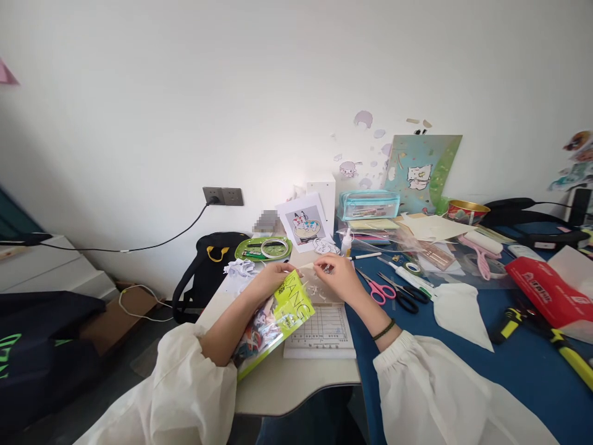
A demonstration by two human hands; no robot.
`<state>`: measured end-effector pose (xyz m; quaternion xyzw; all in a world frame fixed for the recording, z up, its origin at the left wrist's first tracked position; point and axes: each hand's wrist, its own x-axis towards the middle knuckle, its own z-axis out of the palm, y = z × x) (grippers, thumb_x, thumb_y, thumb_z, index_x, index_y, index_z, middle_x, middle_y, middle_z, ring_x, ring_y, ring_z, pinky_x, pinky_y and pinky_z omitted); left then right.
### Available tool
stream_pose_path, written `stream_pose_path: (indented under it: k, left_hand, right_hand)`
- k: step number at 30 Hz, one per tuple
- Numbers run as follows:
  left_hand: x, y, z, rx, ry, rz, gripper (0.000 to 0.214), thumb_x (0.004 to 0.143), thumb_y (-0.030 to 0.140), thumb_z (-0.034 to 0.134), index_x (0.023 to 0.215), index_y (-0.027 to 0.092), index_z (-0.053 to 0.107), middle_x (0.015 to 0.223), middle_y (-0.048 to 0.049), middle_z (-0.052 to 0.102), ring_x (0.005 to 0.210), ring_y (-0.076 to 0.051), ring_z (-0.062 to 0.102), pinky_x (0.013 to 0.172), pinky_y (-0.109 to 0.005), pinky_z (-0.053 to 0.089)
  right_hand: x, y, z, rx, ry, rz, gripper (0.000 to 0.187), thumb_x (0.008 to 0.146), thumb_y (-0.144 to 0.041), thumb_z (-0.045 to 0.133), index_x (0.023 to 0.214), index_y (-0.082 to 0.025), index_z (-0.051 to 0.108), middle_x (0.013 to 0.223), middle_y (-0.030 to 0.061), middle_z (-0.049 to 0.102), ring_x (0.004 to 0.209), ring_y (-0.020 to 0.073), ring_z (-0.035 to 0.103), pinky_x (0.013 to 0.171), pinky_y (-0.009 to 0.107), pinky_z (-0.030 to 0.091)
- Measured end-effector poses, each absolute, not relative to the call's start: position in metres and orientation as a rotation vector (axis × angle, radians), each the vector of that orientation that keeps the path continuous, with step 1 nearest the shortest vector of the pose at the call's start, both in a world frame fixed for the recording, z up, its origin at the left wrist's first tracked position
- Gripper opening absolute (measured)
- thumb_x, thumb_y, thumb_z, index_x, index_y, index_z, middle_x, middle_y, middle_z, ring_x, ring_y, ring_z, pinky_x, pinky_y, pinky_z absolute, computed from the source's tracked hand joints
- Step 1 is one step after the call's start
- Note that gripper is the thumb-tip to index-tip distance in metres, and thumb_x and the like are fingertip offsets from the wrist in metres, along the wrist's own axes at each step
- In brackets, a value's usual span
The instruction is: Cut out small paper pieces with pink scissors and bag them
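Observation:
My left hand (272, 279) is closed at the upper edge of a shiny lime-green plastic packet (290, 308), which hangs tilted in front of my forearm. Colourful contents show through its lower part. Close to its right, my right hand (337, 273) has thumb and fingers pinched together; whatever lies between them is too small to make out. Beneath both hands is a brown board (327, 294) with small pale scraps on it. A notebook with a printed grid (324, 330) lies nearer to me, partly covered by the packet.
Pink scissors (382, 292) and black scissors (407, 300) lie right of my right hand. Behind stand a cat picture (306, 225), a glue bottle (346, 242) and a blue pencil case (369, 205). Crumpled paper (241, 269) and a green tray (243, 248) are at left.

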<state>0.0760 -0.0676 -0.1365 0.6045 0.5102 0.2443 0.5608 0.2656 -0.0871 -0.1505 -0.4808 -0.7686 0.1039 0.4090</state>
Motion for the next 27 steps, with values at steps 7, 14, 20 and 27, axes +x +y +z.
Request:
stream_pose_path:
  k: [7, 14, 20, 27]
  left_hand:
    - [0.0761, -0.0708, -0.1337, 1.461, 1.192, 0.566, 0.021, 0.089, 0.028, 0.058, 0.102, 0.012, 0.060, 0.096, -0.0046, 0.063, 0.077, -0.016, 0.062, 0.067, -0.031, 0.054]
    - [0.0734, -0.0668, -0.1383, 1.486, 1.149, 0.647, 0.024, 0.090, 0.031, 0.056, 0.104, 0.012, 0.060, 0.094, -0.0046, 0.063, 0.074, -0.015, 0.062, 0.065, -0.031, 0.054]
    - [0.0729, -0.0627, -0.1421, 1.494, 1.183, 0.664, 0.024, 0.090, 0.031, 0.056, 0.104, 0.012, 0.060, 0.097, -0.0051, 0.063, 0.078, -0.016, 0.062, 0.067, -0.032, 0.054]
    - [0.0725, -0.0653, -0.1360, 1.492, 1.220, 0.698, 0.023, 0.090, 0.030, 0.056, 0.103, 0.012, 0.060, 0.095, -0.0046, 0.063, 0.077, -0.016, 0.062, 0.066, -0.031, 0.054]
  right_hand:
    - [0.2680, -0.0842, -0.1528, -1.237, -1.916, 0.311, 0.016, 0.092, -0.029, 0.055, 0.096, -0.015, 0.063, 0.095, 0.0041, 0.066, 0.079, 0.0153, 0.063, 0.072, 0.033, 0.054]
    - [0.2640, -0.0897, -0.1487, -1.234, -1.944, 0.354, 0.016, 0.092, -0.028, 0.056, 0.095, -0.015, 0.063, 0.096, 0.0041, 0.066, 0.081, 0.0159, 0.063, 0.074, 0.035, 0.053]
    - [0.2626, -0.0897, -0.1492, -1.209, -1.962, 0.421, 0.016, 0.092, -0.029, 0.055, 0.095, -0.015, 0.063, 0.096, 0.0043, 0.066, 0.083, 0.0164, 0.063, 0.075, 0.035, 0.053]
    - [0.2645, -0.0853, -0.1535, -1.218, -1.998, 0.527, 0.018, 0.092, -0.030, 0.056, 0.093, -0.014, 0.063, 0.091, 0.0031, 0.066, 0.076, 0.0150, 0.064, 0.070, 0.033, 0.054]
